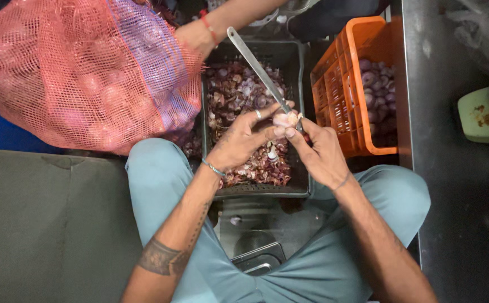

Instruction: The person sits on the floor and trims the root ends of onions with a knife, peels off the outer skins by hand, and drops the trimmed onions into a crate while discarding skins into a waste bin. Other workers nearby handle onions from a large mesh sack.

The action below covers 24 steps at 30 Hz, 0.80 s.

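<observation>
1. A seated person in light blue trousers peels a small onion (285, 118) over a dark crate (297, 56) of purple onion skins (239, 92), seen from above
2. The left hand (241, 140) is closed on the onion, thumb and fingertips pinching it from the left — a ring shows on one finger and a bracelet at the wrist
3. The right hand (318, 152) is clamped on the handle of a long knife (258, 70), whose blade slants up and away to the left, its base pressed against the onion
4. The two hands meet at the onion, just above the near half of the dark crate
5. An orange crate (340, 84) stands just to the right, holding peeled purple onions (376, 90)
6. A red mesh sack (87, 73) bulging with onions sits at upper left, touching the dark crate's edge
7. Another person's hand (197, 36), a red band on the wrist, reaches in at the top beside the sack
8. A grey metal counter (458, 185) runs down the right side — a pale green dish (480, 115) rests on it
</observation>
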Available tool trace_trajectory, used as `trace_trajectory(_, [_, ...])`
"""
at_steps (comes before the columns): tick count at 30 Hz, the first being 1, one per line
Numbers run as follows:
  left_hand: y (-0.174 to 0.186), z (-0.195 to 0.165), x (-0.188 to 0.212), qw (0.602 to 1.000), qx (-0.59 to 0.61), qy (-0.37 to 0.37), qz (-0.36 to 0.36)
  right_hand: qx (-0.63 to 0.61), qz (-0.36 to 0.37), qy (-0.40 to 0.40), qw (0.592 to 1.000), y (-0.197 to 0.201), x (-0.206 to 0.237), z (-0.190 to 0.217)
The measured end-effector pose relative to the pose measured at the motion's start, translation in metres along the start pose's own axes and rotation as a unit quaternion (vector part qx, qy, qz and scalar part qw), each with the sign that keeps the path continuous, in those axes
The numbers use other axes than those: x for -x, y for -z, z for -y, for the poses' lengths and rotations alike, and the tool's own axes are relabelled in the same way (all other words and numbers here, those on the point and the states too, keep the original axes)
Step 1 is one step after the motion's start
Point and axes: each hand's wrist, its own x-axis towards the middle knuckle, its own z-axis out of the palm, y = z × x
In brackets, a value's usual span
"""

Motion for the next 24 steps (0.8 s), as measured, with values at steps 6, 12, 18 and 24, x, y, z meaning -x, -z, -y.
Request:
trace_trajectory(6, [-0.003,0.003,0.000,0.999,0.019,-0.044,-0.021,0.007,-0.008,-0.019,1.000,-0.007,-0.002,-0.009])
trace_trajectory(12, [-0.006,0.006,-0.001,0.997,0.009,-0.023,-0.069,0.011,-0.024,-0.076,0.997,-0.007,-0.003,-0.009])
trace_trajectory(18, [-0.008,0.021,-0.006,0.950,-0.175,-0.056,-0.252,0.070,-0.161,-0.003,0.985,-0.011,0.000,0.003])
trace_trajectory(24, [0.016,0.031,-0.006,0.961,0.055,0.008,-0.272,0.052,-0.156,-0.077,0.983,-0.002,-0.003,0.000])
